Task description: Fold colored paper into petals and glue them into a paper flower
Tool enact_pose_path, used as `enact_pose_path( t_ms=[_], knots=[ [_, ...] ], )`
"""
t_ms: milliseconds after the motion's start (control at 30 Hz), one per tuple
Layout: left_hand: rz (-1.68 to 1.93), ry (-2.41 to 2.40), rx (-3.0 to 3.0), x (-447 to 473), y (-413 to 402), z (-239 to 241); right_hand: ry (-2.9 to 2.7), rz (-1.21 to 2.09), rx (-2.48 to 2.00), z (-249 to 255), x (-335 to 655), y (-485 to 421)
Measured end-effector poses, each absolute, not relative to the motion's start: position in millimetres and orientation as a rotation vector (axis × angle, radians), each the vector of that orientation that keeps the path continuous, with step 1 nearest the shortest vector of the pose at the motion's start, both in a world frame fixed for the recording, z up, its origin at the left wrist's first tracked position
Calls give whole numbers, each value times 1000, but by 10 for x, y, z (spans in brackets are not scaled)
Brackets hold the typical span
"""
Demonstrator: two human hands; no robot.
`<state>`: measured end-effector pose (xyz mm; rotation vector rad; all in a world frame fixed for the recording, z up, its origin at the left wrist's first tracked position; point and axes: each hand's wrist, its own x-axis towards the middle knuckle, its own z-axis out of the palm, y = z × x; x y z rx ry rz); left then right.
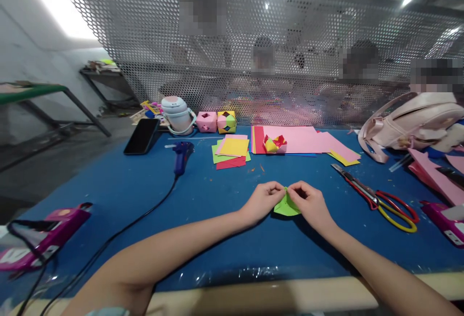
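Observation:
A small folded piece of green paper (285,207) lies on the blue table (152,195), a little past the middle. My left hand (264,201) pinches its upper left edge with closed fingers. My right hand (309,204) pinches the top of the paper from the right, fingers curled together. Both hands meet at the paper's top fold. Part of the paper is hidden under my right fingers.
Behind lie a stack of coloured paper squares (232,150), pink sheets (297,139), two paper cubes (216,122), a glue gun (182,154) with its cable, a phone (142,136) and a white jug (177,114). At right lie scissors (393,205), a cutter (353,180) and a pink bag (413,120). People sit behind the mesh screen (253,50).

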<state>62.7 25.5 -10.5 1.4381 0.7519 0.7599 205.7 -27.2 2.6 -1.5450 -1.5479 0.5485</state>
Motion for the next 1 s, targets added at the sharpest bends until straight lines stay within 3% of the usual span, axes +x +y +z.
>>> enact_pose_path(
  t_ms=[500, 800, 1000],
  knots=[
    [632, 695, 1506, 658, 264, -218, -1719, 441, -1473, 49, 2077, -257],
    [914, 847, 1496, 663, 337, -208, -1607, 602, -1552, -86, 2109, -192],
    [817, 779, 1502, 655, 344, -238, -1671, 503, -1586, -80, 2089, -176]
  ],
)
